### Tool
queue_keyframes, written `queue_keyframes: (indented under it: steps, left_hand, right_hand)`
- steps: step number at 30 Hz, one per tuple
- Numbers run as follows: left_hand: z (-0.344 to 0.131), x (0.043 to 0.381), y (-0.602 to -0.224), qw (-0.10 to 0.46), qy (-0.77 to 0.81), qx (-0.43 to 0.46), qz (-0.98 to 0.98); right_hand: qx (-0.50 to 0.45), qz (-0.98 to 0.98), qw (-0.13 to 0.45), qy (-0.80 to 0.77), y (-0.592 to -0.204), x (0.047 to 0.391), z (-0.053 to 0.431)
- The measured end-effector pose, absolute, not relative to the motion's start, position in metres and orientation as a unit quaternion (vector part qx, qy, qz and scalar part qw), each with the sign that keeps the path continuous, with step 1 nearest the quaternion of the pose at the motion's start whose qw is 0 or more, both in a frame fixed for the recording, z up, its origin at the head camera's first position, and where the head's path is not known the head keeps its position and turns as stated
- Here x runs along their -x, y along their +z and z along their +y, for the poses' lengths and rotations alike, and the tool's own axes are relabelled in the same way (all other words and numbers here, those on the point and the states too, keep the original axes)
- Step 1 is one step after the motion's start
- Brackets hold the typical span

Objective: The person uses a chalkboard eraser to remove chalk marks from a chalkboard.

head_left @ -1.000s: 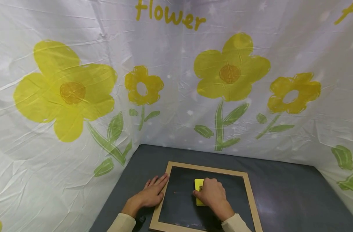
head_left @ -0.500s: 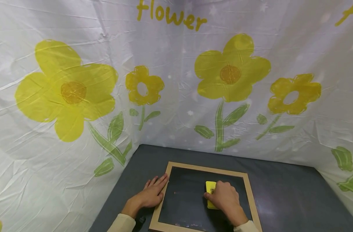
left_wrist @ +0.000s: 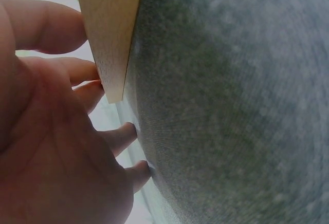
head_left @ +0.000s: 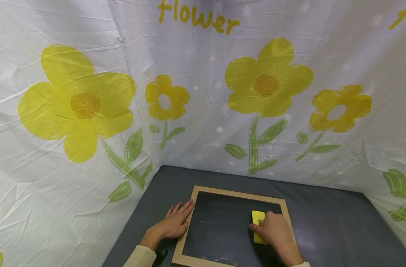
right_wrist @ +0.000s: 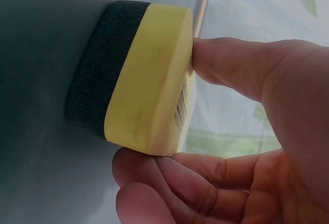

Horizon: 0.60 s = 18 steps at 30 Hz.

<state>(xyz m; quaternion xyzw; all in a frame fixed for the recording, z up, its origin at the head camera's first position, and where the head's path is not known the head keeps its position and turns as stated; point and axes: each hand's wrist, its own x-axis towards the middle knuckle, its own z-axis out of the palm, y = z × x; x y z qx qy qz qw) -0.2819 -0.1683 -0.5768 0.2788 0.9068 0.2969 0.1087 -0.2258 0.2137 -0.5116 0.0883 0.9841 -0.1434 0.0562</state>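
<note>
- My right hand grasps the yellow eraser with its fingers, on the blackboard's right part; from afar, I should press the foam evenly.
- My left hand, fingers extended, touches the blackboard's left frame; it should steady well.
- Pale marks show near the blackboard's near edge; I should wipe there also.

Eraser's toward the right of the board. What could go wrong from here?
The eraser, held by the right grip, is near the right side of the wooden frame and might bump it. The board could slide or twist, as the left grip touches only its left side. Pale marks along the board's near edge lie away from the eraser and might be missed.
</note>
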Motion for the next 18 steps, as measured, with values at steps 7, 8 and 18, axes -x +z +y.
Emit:
queue_keyframes:
  steps: [7,8,18]
  left_hand:
    - [-0.164,0.280,-0.571,0.116,0.281,-0.259,0.917]
    - [-0.165,0.282,-0.575,0.113,0.280,-0.256,0.918]
    - [-0.168,0.280,-0.576,0.105,0.288,-0.275,0.911]
  right_hand:
    - [-0.114,0.977,0.078,-0.163,-0.508,0.219,0.234]
    - [-0.116,0.976,0.079,-0.164,-0.507,0.218,0.236]
    - [-0.150,0.969,0.121,-0.158,-0.505,0.216,0.257]
